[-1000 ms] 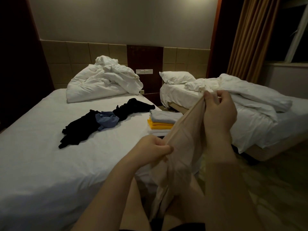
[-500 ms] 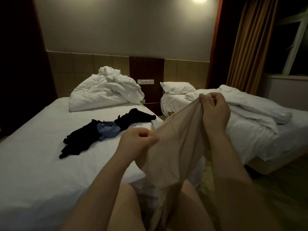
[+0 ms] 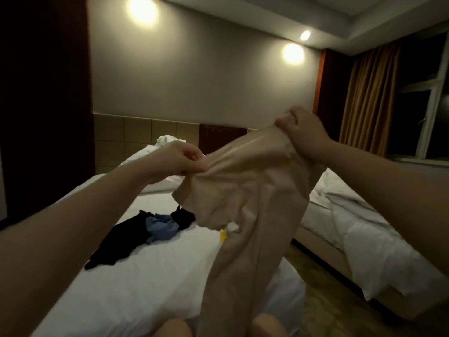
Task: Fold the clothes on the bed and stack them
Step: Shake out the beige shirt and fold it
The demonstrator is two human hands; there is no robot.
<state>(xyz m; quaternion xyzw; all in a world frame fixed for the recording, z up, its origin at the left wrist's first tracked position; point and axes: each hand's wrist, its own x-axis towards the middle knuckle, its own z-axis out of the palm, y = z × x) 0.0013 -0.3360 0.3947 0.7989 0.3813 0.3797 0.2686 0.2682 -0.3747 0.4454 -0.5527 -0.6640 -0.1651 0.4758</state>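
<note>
A beige garment [image 3: 250, 203] hangs in the air in front of me, held up by its top edge. My left hand [image 3: 179, 158] pinches its left corner and my right hand [image 3: 303, 132] grips the right corner, higher up. The cloth drapes down between my knees. On the white bed [image 3: 136, 283] behind it lie black clothes [image 3: 116, 242] and a blue garment [image 3: 160, 226] in a loose heap. A folded stack [image 3: 226, 231] with a yellow piece is almost hidden behind the beige garment.
A crumpled white duvet [image 3: 167, 142] sits at the head of the near bed. A second bed with a rumpled white duvet [image 3: 359, 227] stands to the right, with a floor gap between. Curtains [image 3: 366, 103] and a window are at the far right.
Both hands have risen and spread apart, lifting the beige garment and stretching its top edge open. The view has tilted upward, and the garment now covers most of the folded stack.
</note>
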